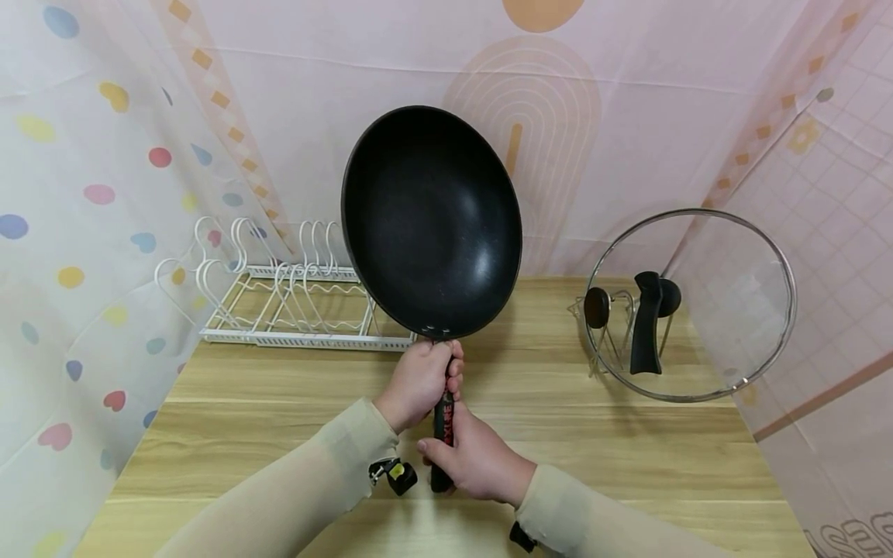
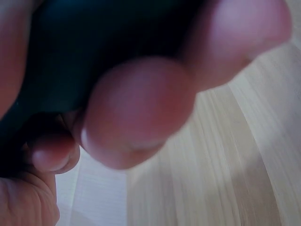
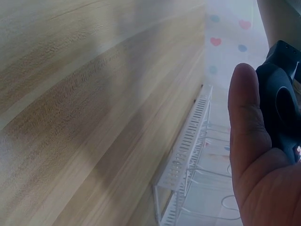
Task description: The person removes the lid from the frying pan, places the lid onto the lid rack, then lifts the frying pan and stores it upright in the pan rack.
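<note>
A black wok (image 1: 432, 221) is held up off the table, its dark inside facing me and its handle (image 1: 443, 422) pointing down toward me. My left hand (image 1: 418, 384) grips the handle's upper part, just below the bowl, with fingers curled round it. Lower down, my right hand (image 1: 481, 457) holds the handle near its end, the thumb lying across it. In the left wrist view, blurred fingertips (image 2: 141, 110) wrap the dark handle. The right wrist view shows the thumb (image 3: 245, 110) along the handle's end (image 3: 280, 101); that hand's other fingers are mostly hidden.
A white wire dish rack (image 1: 307, 339) stands on the wooden table (image 1: 335, 480) at the left, partly behind the wok. On the right, a glass lid (image 1: 725, 310) with a black handle (image 1: 647, 325) stands upright in a small wire holder (image 1: 610, 349). Patterned cloth walls (image 1: 293, 101) enclose the table.
</note>
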Tool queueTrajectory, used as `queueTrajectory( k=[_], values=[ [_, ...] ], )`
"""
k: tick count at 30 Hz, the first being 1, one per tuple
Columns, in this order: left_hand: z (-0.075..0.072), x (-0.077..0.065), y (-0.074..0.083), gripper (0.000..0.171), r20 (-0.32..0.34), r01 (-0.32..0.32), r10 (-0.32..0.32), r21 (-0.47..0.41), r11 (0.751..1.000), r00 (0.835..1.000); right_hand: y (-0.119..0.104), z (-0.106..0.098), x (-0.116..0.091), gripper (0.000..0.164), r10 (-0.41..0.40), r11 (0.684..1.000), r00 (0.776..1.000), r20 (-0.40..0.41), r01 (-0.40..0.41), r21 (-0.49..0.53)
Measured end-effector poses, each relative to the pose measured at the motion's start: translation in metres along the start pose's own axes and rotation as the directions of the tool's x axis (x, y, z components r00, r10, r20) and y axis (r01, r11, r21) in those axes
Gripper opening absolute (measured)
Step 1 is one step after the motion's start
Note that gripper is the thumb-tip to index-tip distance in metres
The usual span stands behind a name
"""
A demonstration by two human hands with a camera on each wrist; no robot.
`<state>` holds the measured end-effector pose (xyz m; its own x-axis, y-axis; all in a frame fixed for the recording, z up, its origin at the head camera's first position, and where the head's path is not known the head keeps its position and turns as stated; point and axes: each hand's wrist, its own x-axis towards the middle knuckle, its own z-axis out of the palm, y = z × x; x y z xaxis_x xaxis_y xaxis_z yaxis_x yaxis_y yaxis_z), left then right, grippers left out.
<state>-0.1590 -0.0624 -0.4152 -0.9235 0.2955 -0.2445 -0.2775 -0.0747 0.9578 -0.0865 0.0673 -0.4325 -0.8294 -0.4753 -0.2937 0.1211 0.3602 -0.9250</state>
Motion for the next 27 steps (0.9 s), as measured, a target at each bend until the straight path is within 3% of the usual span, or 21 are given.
queueTrajectory(
  k=[13, 21, 27],
  values=[
    [-0.005, 0.002, 0.002, 0.026, -0.038, -0.042, 0.044, 0.054, 0.998, 0.998, 0.002, 0.003, 0.007, 0.033, -0.034, 0.995, 0.997, -0.063, 0.027, -0.096],
    [-0.007, 0.002, 0.003, 0.027, -0.071, -0.045, 0.051, 0.082, 0.996, 0.996, 0.001, 0.005, 0.009, 0.038, -0.077, 0.978, 0.992, -0.105, 0.054, -0.204],
    [-0.009, 0.003, 0.002, 0.028, -0.089, -0.061, 0.069, 0.091, 0.994, 0.994, -0.001, 0.007, 0.011, 0.035, -0.076, 0.973, 0.988, -0.135, 0.044, -0.227]
  ],
)
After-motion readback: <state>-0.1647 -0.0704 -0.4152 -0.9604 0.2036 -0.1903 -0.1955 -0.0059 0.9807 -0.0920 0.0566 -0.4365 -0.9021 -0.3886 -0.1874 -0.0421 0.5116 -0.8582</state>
